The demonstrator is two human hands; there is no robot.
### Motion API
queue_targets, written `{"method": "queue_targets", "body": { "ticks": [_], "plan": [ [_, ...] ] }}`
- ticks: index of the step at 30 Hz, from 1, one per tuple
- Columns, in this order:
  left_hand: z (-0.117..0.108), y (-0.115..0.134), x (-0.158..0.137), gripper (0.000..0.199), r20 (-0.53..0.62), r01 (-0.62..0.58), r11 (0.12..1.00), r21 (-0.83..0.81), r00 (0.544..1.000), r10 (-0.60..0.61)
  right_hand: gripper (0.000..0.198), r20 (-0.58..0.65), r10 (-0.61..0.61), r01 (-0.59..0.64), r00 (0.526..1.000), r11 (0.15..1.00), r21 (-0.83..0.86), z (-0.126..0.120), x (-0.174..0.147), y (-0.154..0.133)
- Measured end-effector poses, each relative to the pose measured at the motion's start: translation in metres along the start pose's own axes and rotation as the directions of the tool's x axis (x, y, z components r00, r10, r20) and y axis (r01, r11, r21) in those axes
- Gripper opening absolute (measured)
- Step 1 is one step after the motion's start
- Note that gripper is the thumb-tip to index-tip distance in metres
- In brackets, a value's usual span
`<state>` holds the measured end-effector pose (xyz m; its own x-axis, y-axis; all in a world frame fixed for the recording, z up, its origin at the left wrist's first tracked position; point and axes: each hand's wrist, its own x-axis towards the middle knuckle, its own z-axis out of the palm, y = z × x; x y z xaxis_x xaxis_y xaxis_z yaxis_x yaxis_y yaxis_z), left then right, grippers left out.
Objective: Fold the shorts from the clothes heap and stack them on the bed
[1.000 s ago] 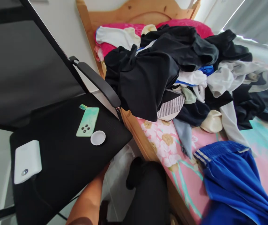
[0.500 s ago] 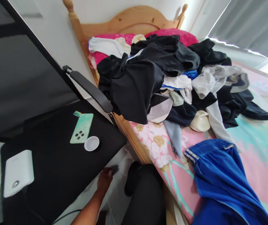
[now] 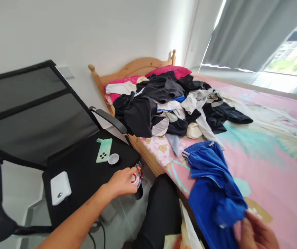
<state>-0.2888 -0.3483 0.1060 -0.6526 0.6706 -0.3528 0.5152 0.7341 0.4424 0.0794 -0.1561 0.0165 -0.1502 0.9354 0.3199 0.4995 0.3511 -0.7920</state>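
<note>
My left hand (image 3: 124,181) is closed around a small container with a red and white marking (image 3: 136,180); its exact kind is partly hidden by my fingers. It is held beside the front edge of the chair seat, above the floor. At the lower right, my right hand (image 3: 259,232) pinches the lower part of blue track pants (image 3: 205,188), which lie on the bed with the elastic waistband toward the clothes pile. White stripes show near the waistband. The held part of the fabric is blurred.
A black office chair (image 3: 86,183) bears a green phone (image 3: 104,150), a small white round lid or dish (image 3: 113,159) and a white power bank (image 3: 60,188) with a cable. A heap of mixed clothes (image 3: 143,114) lies near the wooden headboard (image 3: 135,69) on the pink patterned bed (image 3: 268,180).
My left hand has risen from near the floor with the small container in it. My right hand has come into view, gripping the blue track pants. The view has tilted up.
</note>
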Motion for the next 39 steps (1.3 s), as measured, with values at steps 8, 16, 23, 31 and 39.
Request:
{"method": "queue_targets", "body": {
  "ticks": [8,16,23,31,39],
  "plan": [
    [-0.089,0.113,-0.076,0.039,-0.030,-0.330,0.944,-0.017,0.944,0.330,0.078,0.333,-0.554,0.479,0.763,0.830,0.284,0.058,-0.036,-0.135],
    [-0.074,0.156,-0.099,0.041,0.100,-0.416,0.713,-0.564,0.823,0.559,0.079,0.271,-0.438,0.303,0.857,0.854,0.424,0.067,-0.042,-0.150],
    [-0.043,0.169,-0.101,0.027,0.172,-0.047,0.349,-0.936,0.805,0.569,0.078,0.243,-0.382,0.296,0.892,0.898,0.326,0.062,-0.052,-0.134],
    [-0.029,0.162,-0.106,0.028,0.186,0.011,0.330,-0.944,0.844,0.503,0.076,0.221,-0.365,0.279,0.905,0.898,0.341,0.066,-0.074,-0.123],
    [-0.012,0.151,-0.093,0.074,0.033,-0.212,0.281,-0.936,0.742,0.669,0.067,0.199,-0.263,0.172,0.944,0.907,0.385,0.054,-0.051,-0.134]
  ]
}}
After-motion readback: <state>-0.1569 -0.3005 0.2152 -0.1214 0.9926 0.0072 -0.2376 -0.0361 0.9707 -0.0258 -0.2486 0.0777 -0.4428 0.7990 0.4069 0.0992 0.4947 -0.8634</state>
